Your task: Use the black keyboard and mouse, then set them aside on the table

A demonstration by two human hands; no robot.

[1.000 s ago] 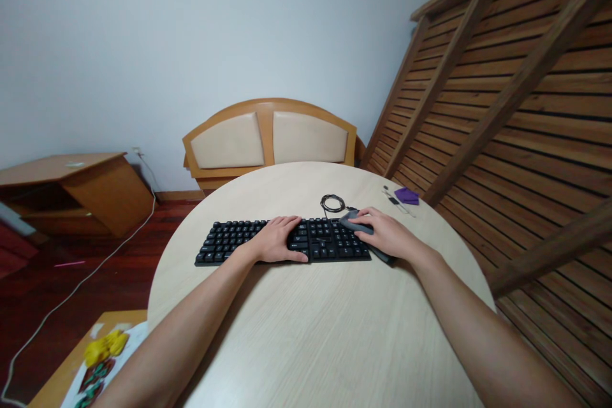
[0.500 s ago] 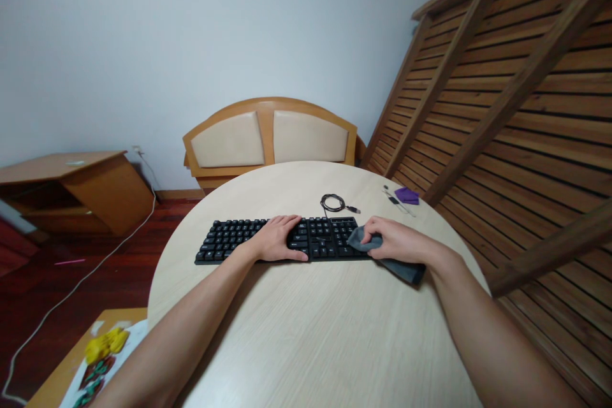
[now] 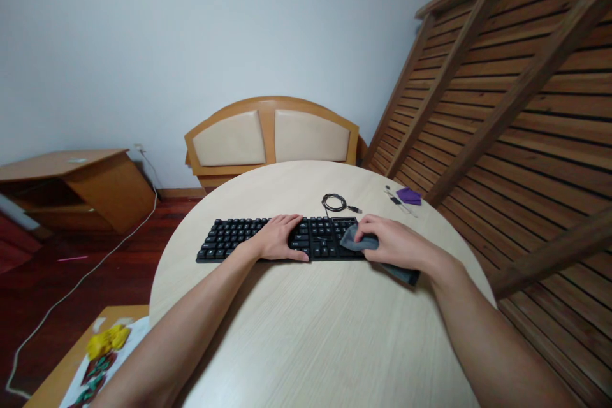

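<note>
A black computer keyboard (image 3: 233, 242) lies flat on the round pale table (image 3: 306, 331). My left hand (image 3: 280, 239) spans it right of the middle, with fingers over the far edge and thumb along the near edge. In my right hand (image 3: 389, 241) a grey cloth (image 3: 351, 240) is pinched, and its folded tip touches the number pad. The cloth's loose end hangs out below my palm onto the tabletop. Behind the keyboard its black cable (image 3: 333, 202) is coiled, with the USB plug (image 3: 354, 209) pointing right.
Toward the table's right edge are a purple cloth (image 3: 409, 196) and small thin items (image 3: 396, 201) that I cannot make out. A slatted wooden frame (image 3: 516, 108) leans on the right. A padded headboard (image 3: 270, 134) stands behind, and a yellow bundle (image 3: 109, 341) sits low at left.
My right hand has slid the cloth slightly left over the number pad. My left hand and the keyboard stay in place; the whole view has shifted slightly.
</note>
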